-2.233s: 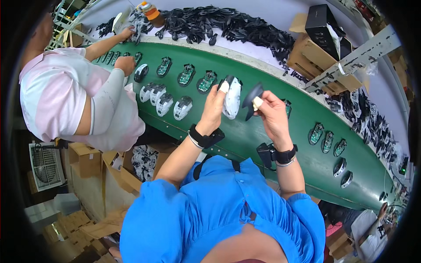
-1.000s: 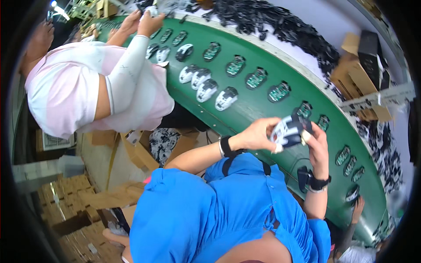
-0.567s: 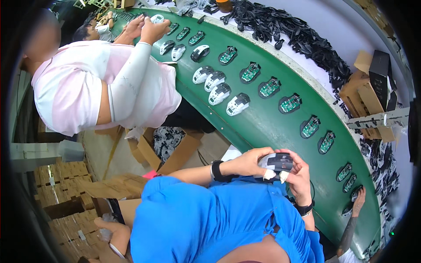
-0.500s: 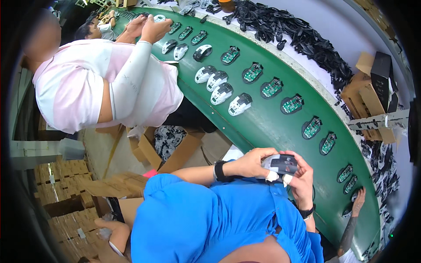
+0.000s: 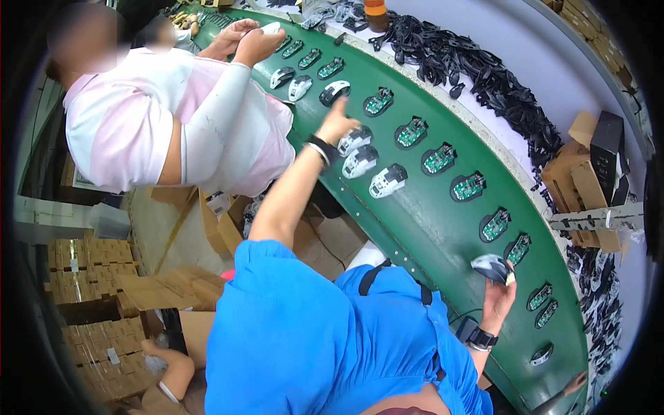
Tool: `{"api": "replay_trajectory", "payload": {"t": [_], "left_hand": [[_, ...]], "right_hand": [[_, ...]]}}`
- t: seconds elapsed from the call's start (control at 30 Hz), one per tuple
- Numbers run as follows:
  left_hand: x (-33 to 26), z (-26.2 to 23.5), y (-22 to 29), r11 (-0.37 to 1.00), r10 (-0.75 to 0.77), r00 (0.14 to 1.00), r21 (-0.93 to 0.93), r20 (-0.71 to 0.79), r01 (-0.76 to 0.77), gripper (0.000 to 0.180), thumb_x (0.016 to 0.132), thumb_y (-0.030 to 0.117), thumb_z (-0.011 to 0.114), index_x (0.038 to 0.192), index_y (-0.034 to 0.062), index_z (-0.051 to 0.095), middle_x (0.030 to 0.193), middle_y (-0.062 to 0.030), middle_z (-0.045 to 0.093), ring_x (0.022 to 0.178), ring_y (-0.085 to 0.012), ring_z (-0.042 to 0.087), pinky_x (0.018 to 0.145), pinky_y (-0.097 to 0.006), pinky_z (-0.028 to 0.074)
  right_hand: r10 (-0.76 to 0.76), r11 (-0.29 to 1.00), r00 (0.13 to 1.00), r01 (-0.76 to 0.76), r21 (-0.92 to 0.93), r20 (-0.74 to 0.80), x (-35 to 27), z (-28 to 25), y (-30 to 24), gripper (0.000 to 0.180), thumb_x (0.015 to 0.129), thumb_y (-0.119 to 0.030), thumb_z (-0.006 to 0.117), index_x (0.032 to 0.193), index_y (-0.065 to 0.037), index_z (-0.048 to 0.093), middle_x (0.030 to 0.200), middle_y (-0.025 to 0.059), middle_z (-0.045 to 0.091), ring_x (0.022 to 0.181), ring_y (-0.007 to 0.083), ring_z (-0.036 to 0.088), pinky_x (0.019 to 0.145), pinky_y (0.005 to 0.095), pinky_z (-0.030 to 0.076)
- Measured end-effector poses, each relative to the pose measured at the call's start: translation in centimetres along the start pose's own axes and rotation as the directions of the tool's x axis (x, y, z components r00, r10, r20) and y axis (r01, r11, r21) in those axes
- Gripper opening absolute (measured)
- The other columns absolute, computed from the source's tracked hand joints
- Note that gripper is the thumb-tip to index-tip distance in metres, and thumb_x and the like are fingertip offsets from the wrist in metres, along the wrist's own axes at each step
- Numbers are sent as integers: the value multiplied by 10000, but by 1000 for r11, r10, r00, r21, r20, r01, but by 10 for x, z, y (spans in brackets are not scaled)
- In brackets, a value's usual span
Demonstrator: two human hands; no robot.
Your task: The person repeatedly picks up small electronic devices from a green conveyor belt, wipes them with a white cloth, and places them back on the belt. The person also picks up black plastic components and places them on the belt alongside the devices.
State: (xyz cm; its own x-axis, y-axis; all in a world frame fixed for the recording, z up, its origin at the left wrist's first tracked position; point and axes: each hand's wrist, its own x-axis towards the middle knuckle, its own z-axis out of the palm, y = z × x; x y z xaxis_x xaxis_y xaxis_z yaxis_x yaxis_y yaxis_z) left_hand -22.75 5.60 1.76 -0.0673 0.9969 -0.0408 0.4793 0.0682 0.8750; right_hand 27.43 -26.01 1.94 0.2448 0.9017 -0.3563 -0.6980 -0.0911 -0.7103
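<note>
We are reaching our left hand out over the green conveyor belt, fingers loosely spread with one pointing forward, gripping nothing. It is hovering just beside a group of three white-topped mouse shells lying in a row on the belt. Our right hand is curling around one assembled mouse, holding it at the belt's near edge, fingertips closed on its body.

We are counting three more closed shells farther up the belt, and about nine open mouse bases with green circuit boards running in a line along the far lane toward the right. The lane between the boards and the near edge is staying mostly bare green.

Beyond the far edge, a long heap of black parts is lying on the pale shelf, with cardboard boxes at its right end. A co-worker in a pink and white shirt is sitting at our left, both hands working over the belt's upper end, well apart from ours.
</note>
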Motion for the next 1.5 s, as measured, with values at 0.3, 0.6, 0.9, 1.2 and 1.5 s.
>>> {"api": "replay_trajectory", "payload": {"t": [0.3,0.6,0.9,1.2,1.5], "left_hand": [[-56,37,168,897,403,911,-159,-89,-413,163,859,4,553,1008,3,618,863,-54,606,760,-124,551,674,-245,445],[-250,107,345,174,975,12,-731,221,-660,198,757,188,620,934,107,654,897,-129,657,707,-238,605,669,-369,503],[-282,133,361,93,979,-88,-793,182,-601,239,669,118,624,900,74,662,823,-82,620,666,-204,568,626,-315,499],[-306,110,351,297,948,150,-605,282,-739,146,596,183,614,706,87,609,720,-62,544,634,-161,550,565,-320,457],[-292,121,330,201,979,174,-558,102,-805,292,701,275,644,900,61,644,786,-72,569,682,-181,546,615,-308,443]], "right_hand": [[-249,963,835,266,-37,-490,-12,-151,1,361,930,-95,503,1263,39,469,1215,152,562,1117,241,553,1018,387,439],[-609,793,481,394,-465,-631,-15,-145,-20,523,753,54,648,1228,3,436,1081,76,518,949,149,538,804,280,459],[-393,908,861,308,-286,-322,-45,-169,-45,602,769,30,499,1358,-10,380,1130,113,577,913,162,599,811,271,473],[-704,221,670,-111,-969,-237,-31,-233,-67,578,766,-106,602,1329,-56,483,1256,228,546,1172,302,522,997,373,393],[-704,-393,709,-349,-851,34,-24,-195,30,579,747,-247,696,1296,-179,524,1399,292,318,1275,450,318,1043,549,275]]}}
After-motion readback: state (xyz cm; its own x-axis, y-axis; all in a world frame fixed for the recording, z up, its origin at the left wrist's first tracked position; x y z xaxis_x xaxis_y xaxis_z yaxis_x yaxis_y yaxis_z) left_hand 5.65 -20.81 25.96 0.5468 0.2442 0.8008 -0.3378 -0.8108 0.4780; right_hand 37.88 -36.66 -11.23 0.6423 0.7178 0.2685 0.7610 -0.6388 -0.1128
